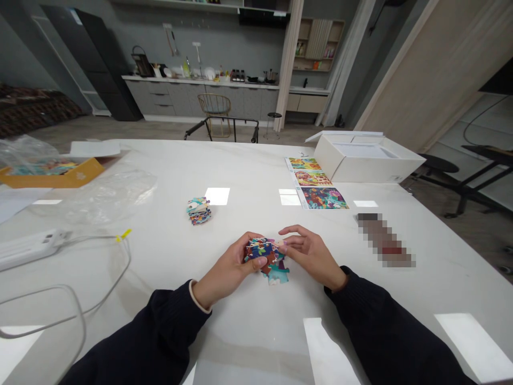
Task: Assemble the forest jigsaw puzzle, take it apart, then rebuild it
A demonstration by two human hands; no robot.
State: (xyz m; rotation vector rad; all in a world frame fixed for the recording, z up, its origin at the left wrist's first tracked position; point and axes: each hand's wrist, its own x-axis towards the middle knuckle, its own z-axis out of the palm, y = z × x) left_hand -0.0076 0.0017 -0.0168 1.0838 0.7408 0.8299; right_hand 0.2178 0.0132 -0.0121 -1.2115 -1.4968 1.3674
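My left hand [233,263] is closed round a small bunch of colourful jigsaw puzzle pieces [261,249], its thumb on top. At the right side of the bunch, my right hand [310,253] pinches a puzzle piece between thumb and fingers, which partly hide it. A teal and brown puzzle piece [277,274] shows just below the bunch; whether it is held or lies on the table I cannot tell. Farther back and to the left, a stack of puzzle pieces [199,210] stands on the white table [240,331].
Picture sheets [316,184] lie near a white box [364,160] at the back right. A pixelated object [387,240] rests on the right. To the left are a yellow tray [76,174], clear plastic wrap [116,195], a white power strip [32,248] and a looping cable [128,262].
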